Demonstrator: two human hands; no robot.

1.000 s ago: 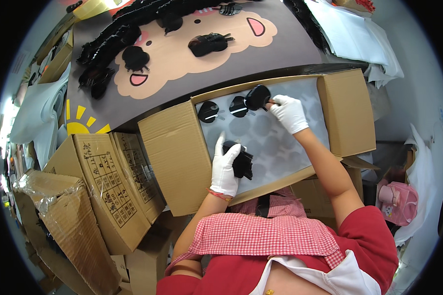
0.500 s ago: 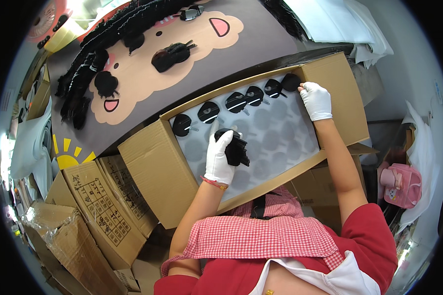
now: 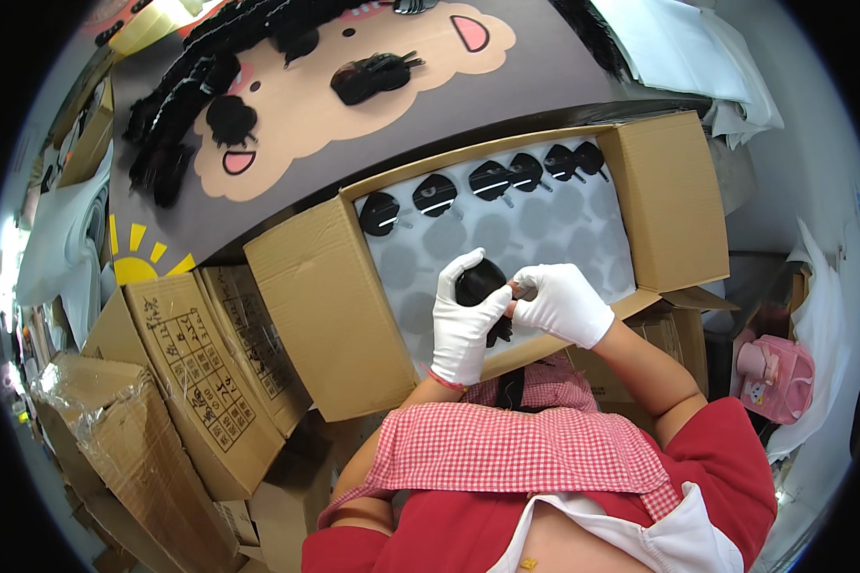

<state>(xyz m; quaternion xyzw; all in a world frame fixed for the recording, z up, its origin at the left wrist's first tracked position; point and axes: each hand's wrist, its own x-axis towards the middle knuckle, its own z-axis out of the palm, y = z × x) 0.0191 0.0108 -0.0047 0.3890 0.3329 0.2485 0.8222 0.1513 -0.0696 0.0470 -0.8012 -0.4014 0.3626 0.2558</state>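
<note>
Right hand (image 3: 566,304) (gloved) has returned to the held black stack (image 3: 481,282)

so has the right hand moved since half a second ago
Yes: against the open cardboard box, the right hand has moved left and toward the person, from near the box's far right corner to the black bundle held in the left hand.

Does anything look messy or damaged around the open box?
A little. Inside the open box, the far row of black round pieces looks uneven: the leftmost two sit apart, while the rightmost two crowd together. At lower left, a carton looks scruffy, its clear tape wrinkled.
</note>
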